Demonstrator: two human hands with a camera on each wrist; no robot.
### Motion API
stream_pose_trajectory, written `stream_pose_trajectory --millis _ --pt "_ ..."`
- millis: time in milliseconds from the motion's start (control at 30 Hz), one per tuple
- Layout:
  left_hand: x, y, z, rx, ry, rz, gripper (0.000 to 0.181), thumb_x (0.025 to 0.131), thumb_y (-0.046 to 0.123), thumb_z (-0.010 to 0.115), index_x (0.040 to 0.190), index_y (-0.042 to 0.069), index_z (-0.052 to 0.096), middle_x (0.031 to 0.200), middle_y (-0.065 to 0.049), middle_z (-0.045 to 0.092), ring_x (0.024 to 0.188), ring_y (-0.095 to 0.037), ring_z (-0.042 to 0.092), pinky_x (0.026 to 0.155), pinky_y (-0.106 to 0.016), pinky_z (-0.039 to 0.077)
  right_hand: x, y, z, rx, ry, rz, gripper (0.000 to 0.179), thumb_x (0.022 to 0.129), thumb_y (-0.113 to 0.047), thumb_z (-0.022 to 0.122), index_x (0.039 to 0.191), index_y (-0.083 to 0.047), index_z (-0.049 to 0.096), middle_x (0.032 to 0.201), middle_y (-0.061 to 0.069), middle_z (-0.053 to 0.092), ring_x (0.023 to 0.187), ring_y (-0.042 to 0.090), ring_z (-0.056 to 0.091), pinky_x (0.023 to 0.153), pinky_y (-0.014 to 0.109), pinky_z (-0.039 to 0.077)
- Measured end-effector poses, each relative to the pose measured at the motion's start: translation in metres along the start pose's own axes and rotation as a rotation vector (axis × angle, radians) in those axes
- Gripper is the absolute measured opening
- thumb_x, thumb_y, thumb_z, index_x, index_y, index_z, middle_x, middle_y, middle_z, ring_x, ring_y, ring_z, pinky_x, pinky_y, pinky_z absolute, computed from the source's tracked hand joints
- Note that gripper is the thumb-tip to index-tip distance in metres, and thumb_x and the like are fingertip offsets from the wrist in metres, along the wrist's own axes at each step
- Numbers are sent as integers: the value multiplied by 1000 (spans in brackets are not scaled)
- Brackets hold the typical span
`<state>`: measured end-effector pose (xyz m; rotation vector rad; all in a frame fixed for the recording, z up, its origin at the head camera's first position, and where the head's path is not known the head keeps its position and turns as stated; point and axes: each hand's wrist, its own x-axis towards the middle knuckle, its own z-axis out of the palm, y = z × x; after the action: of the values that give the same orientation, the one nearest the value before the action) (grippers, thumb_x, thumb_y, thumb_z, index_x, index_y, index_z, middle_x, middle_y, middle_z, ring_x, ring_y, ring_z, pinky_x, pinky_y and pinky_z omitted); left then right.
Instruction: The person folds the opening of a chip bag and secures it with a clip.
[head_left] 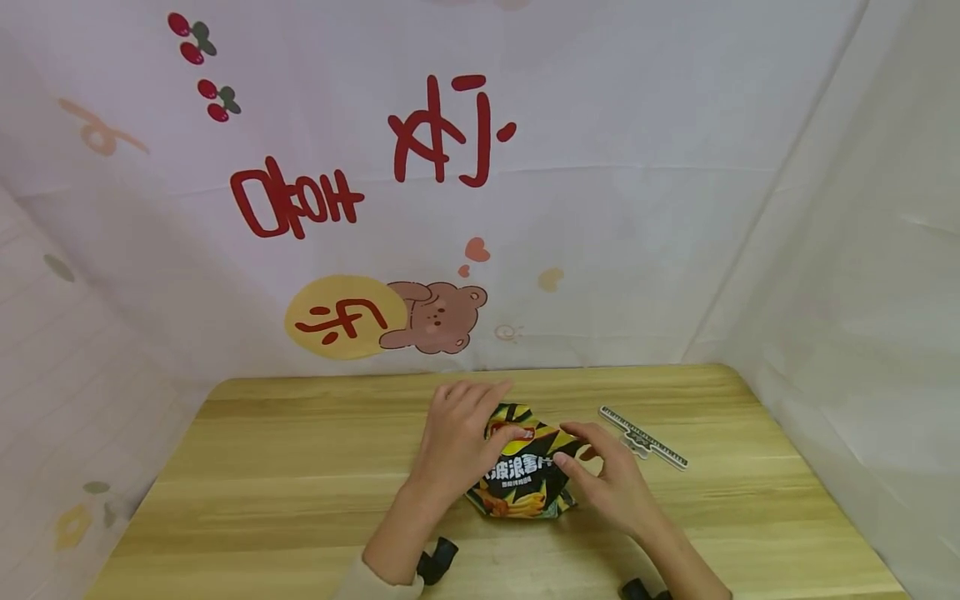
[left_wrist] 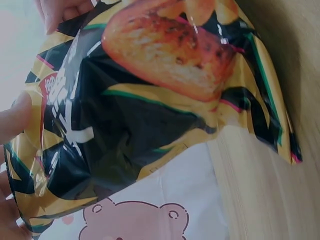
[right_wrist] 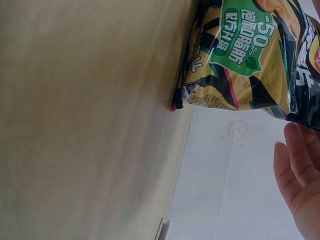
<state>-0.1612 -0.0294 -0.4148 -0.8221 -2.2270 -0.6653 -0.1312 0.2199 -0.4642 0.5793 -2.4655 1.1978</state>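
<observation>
A black-and-yellow bag of potato chips (head_left: pixel 525 483) stands between the two hands, low over the table. My left hand (head_left: pixel 461 433) grips its upper left side, with the thumb (left_wrist: pixel 15 117) on the front and fingers behind the top edge. My right hand (head_left: pixel 611 479) holds the upper right edge between thumb and fingers. In the right wrist view its fingers (right_wrist: pixel 297 160) are only gently bent, some tips at the bag's edge. That view also shows the bag's gold side (right_wrist: pixel 240 80) with a green label; its lower edge is at the tabletop.
A long black-and-white clip (head_left: pixel 645 437) with ruler-like marks lies on the wooden table (head_left: pixel 300 467), to the right of the bag. A printed white cloth (head_left: pixel 600 208) rises behind the table, and pale sheets stand at both sides. Black wrist gear (head_left: pixel 437 560) sits beside the left forearm.
</observation>
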Motion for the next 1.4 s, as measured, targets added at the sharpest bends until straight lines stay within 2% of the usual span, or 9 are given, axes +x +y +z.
stream_pose_trajectory --millis 200,533,833,1033,1200,1400 --pt "-3 3 4 -27 31 10 55 78 32 93 125 9 74 112 -5 77 102 -23 68 86 -40 49 0 -2 2 27 17 -12 35 91 -4 80 125 -7 70 116 0 74 101 13 64 78 32 57" --pt "-3 8 5 -40 30 -21 51 82 28 91 127 10 73 112 -4 76 105 -22 67 89 -40 49 0 -1 3 52 35 10 32 90 -4 81 121 -5 72 113 0 75 92 11 66 76 34 57" --pt "-3 6 3 -43 21 -18 43 86 26 88 124 13 75 111 -2 77 105 -21 67 91 -39 49 0 -3 7 77 57 -8 31 90 -1 80 117 -12 74 108 -2 75 87 10 67 75 33 57" --pt "-2 6 3 -100 28 -15 28 90 18 85 116 14 77 109 0 76 105 -20 66 91 -39 48 1 -7 7 88 91 -2 27 90 0 80 114 -12 76 104 -2 76 84 8 65 72 33 56" --pt "-2 7 2 -171 49 -36 21 91 12 82 112 12 78 104 0 76 103 -20 65 92 -40 47 2 -9 6 120 116 0 23 90 4 78 107 -12 77 98 -1 76 81 9 66 72 25 53" --pt "0 6 4 -183 83 -40 12 92 9 81 103 11 80 96 2 77 94 -19 64 83 -36 45 3 -8 3 144 138 28 17 91 4 78 95 -12 78 91 2 76 81 8 68 73 24 54"
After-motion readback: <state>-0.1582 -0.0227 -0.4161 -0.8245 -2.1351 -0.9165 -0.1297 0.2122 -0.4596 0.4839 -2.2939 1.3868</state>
